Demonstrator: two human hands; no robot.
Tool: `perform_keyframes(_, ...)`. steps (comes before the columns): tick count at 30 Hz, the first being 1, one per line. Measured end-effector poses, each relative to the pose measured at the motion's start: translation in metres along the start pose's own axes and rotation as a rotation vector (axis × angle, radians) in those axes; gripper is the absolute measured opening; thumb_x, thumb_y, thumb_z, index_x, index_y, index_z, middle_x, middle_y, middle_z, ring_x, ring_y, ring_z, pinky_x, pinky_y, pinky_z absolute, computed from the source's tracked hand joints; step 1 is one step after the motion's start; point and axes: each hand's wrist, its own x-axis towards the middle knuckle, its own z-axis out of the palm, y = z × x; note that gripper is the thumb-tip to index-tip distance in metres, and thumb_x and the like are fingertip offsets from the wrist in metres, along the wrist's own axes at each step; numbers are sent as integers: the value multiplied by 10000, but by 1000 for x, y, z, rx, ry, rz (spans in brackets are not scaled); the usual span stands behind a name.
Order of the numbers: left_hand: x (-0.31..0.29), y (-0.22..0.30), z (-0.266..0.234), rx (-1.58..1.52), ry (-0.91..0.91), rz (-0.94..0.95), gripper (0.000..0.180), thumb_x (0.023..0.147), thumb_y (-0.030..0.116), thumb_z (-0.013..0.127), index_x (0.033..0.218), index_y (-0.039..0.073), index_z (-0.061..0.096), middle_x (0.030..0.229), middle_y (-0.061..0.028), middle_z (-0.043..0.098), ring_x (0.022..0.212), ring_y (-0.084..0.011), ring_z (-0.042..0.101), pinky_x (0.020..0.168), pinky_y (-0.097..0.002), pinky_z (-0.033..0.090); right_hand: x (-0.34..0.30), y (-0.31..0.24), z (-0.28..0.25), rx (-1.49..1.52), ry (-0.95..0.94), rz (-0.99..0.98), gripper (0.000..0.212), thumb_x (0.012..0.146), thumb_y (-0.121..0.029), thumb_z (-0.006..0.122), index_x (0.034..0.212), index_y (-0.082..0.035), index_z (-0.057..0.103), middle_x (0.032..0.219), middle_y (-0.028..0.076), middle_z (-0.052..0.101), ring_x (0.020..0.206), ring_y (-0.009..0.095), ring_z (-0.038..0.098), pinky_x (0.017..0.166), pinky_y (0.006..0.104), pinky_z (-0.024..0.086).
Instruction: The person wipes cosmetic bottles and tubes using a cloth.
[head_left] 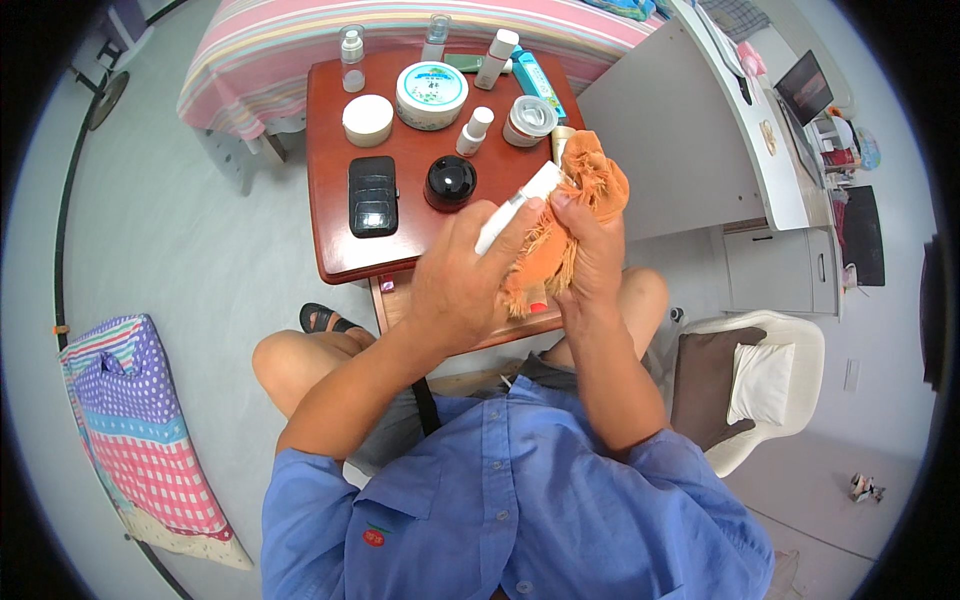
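Note:
My left hand (455,275) is closed around a slim white bottle (505,220) with a silvery band, held tilted over the near edge of the table. Bunched in my right hand (592,240) is a frayed orange cloth (598,180), its folds against the bottle's upper end. The cloth's ragged strands hang down between my hands. Close to my left hand on the red-brown table (330,245) stand a round black jar (450,182) and a small white bottle (475,131). A black case (373,197) lies left of the jar.
Farther back are a large white tub (431,95), a cream-lidded jar (368,121), a clear-lidded jar (530,120), a turquoise box (538,82) and several bottles. Below my hands a drawer (400,300) is pulled out. A striped bed (290,50), white desk (655,130) and white chair (800,370) surround the table.

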Motion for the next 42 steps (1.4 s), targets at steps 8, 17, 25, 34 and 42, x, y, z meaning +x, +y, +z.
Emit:
perform_keyframes(8, 3, -10, 11, -1193, -150, -413, 572, 1049, 159, 522, 1542, 11, 271, 1440, -168, 491, 1312, -199, 506, 1084, -343, 418, 0, -5, 0, -39, -63, 24, 592, 845, 51, 650, 1398, 1, 446, 1259, 115, 599, 1109, 186, 627, 951, 322, 547)
perform_keyframes(17, 4, -5, 4, -894, -75, -463, 624, 969, 30, 531, 1545, 1, 293, 1419, -217, 535, 1319, -292, 549, 1116, -379, 405, -17, 26, 11, -579, -171, -501, 721, 933, -91, 729, 1473, 11, 261, 1437, 194, 458, 1293, 247, 536, 1094, 379, 456)
perform_keyframes(25, 7, -24, -5, -60, -197, 5, 717, 867, -11, 550, 1554, 63, 359, 966, -154, 585, 908, -361, 594, 858, -463, 476, 20, -31, -8, -320, -319, -112, 557, 897, -128, 781, 1341, 45, 492, 1238, 140, 644, 1119, 199, 649, 997, 329, 526)
perform_keyframes(34, -7, -3, 22, -884, -79, -329, 487, 1084, 260, 430, 1503, 16, 382, 1295, -137, 580, 1181, -240, 571, 1028, -366, 450, 13, -7, -2, -249, -145, -67, 484, 953, -110, 704, 1346, 45, 469, 1226, 138, 649, 1064, 190, 674, 881, 320, 573)
perform_keyframes(42, 2, -28, 7, -1728, 189, -800, 489, 1116, 335, 326, 1408, -18, 500, 1296, -123, 616, 1189, -208, 609, 1064, -353, 456, -37, 35, 3, -1167, -349, -617, 556, 863, -184, 798, 1324, 5, 551, 1203, 167, 521, 1107, 283, 559, 966, 376, 472)
